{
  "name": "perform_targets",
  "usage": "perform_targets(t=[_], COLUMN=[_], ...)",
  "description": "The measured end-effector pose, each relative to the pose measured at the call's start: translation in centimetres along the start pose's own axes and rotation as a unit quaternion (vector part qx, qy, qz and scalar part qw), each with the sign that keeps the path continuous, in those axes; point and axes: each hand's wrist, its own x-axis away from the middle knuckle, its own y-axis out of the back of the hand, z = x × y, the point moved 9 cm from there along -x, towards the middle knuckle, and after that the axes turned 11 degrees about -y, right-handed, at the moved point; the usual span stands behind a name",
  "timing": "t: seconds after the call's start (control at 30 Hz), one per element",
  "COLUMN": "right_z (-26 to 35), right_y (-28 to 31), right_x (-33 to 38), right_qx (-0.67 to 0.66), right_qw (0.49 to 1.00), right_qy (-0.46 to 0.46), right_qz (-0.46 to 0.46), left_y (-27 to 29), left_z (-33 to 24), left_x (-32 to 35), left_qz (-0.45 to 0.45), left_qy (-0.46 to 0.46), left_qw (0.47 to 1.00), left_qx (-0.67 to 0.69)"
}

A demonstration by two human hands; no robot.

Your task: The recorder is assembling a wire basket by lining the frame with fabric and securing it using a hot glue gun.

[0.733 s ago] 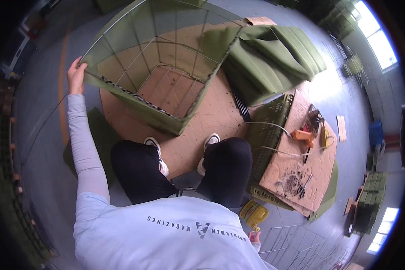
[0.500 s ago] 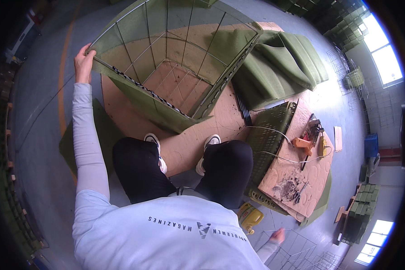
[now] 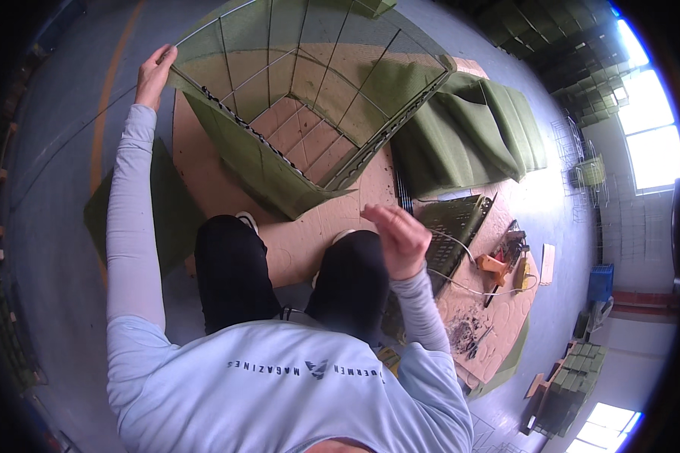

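Observation:
A large wire basket [image 3: 331, 72] lined with green felt-like cloth stands tilted in front of me. My left hand [image 3: 154, 75] is closed on its upper left corner, gripping the rim wire and the cloth. Dark lacing or clips run along the near rim, where a flap of green cloth [image 3: 261, 170] hangs down outside. My right hand [image 3: 400, 235] is in the air just short of the basket's near corner, touching nothing there. Its fingers are bent and drawn together; whatever they may pinch is too small and blurred to make out.
Brown cardboard [image 3: 204, 143] lies under the basket. Folded green cloth [image 3: 461, 136] is heaped on the right. A green perforated crate [image 3: 455, 226] carries a cardboard sheet [image 3: 468, 302] with an orange-handled glue gun [image 3: 494, 266], its cord and scissors [image 3: 476, 346]. Another green piece [image 3: 155, 219] lies left.
My right hand has come from low at my right side up and forward near the basket. My left hand still grips the corner, and the basket appears slightly further right in view.

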Motion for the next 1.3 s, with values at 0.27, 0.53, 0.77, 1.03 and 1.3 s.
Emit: perform_targets(t=[0.27,0.53,0.77,1.03,1.3], right_z=[3.5,3.0,2.9,2.8,3.6], right_y=[-4.0,-5.9,-5.8,-5.8,-5.7], right_x=[2.6,1.3,1.4,0.4,-0.9], right_qx=[0.104,0.143,0.141,0.126,0.126], right_qw=[0.951,0.940,0.933,0.938,0.929], right_qy=[0.287,0.307,0.322,0.317,0.345], right_qz=[-0.053,-0.045,-0.076,-0.064,-0.045], left_y=[-3.3,-11.3,-11.8,-12.2,-12.7], left_z=[-21.7,-22.8,-22.7,-22.5,-22.7], left_x=[20.8,29.2,29.0,28.7,28.3], left_qz=[0.056,0.135,0.102,0.125,0.123], left_qy=[-0.520,-0.634,-0.645,-0.613,-0.588], left_qw=[0.843,0.756,0.751,0.772,0.781], left_qx=[-0.128,-0.092,-0.095,-0.112,-0.171])
